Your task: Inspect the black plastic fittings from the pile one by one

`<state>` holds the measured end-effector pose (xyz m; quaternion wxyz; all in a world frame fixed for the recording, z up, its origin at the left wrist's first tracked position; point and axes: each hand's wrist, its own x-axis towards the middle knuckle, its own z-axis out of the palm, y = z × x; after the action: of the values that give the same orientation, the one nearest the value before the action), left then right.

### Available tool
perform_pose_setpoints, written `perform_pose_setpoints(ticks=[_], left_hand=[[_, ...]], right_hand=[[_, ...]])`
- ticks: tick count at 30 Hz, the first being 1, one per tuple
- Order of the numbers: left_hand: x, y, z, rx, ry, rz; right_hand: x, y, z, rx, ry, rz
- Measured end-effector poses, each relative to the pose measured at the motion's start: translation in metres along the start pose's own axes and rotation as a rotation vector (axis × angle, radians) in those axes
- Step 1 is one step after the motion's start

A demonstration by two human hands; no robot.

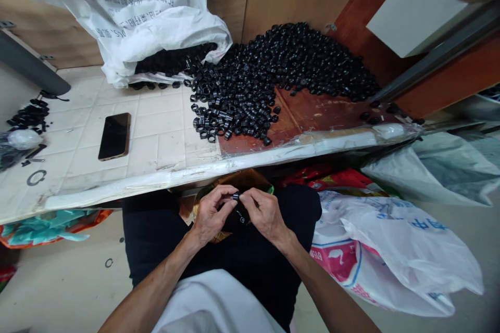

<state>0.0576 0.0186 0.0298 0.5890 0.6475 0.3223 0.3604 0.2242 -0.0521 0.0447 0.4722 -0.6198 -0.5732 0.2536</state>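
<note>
My left hand (213,213) pinches a small black plastic ring (235,196) between thumb and fingers above my lap. On the ring's other side, my right hand (263,212) has its thumb and forefinger pressed together at the ring's edge; whether it grips the ring or a small part on it is hidden. Just below the fingers a small, pale, round detail (242,219) shows against the dark background, too small to name. A large heap of similar black rings (250,78) lies on the table beyond my hands.
A white printed sack (156,26) spills rings onto the table (164,138). A phone (114,136) lies to the left, near black scraps (29,117). A white box (417,13) stands at upper right. Plastic bags (390,250) fill the floor at right; a bag of teal pieces (50,226) sits at left.
</note>
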Motion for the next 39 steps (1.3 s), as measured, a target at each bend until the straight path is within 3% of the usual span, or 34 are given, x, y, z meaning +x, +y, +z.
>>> perform_pose_setpoints(ticks=[19,22,25,29,33,35,39], left_hand=[[0.001,0.002,0.005,-0.067,-0.005,-0.133],[0.000,0.002,0.005,-0.131,-0.001,-0.176],[0.000,0.001,0.005,-0.147,-0.003,-0.204],[-0.001,-0.002,0.004,-0.161,-0.030,-0.209],[-0.003,-0.006,0.002,0.045,-0.045,-0.062],[-0.004,-0.007,0.002,0.108,-0.033,-0.015],[-0.006,-0.008,0.004,-0.079,-0.050,-0.208]], right_hand=[[-0.005,0.007,0.001,0.004,0.085,0.002],[-0.005,0.004,0.000,0.027,0.050,-0.014],[-0.006,0.003,0.001,0.070,0.040,0.089],[-0.008,0.005,0.005,0.115,0.057,0.075],[-0.011,0.009,0.012,0.348,-0.013,0.369],[-0.013,0.010,0.015,0.428,-0.007,0.433],[-0.020,0.010,0.016,0.273,0.097,0.248]])
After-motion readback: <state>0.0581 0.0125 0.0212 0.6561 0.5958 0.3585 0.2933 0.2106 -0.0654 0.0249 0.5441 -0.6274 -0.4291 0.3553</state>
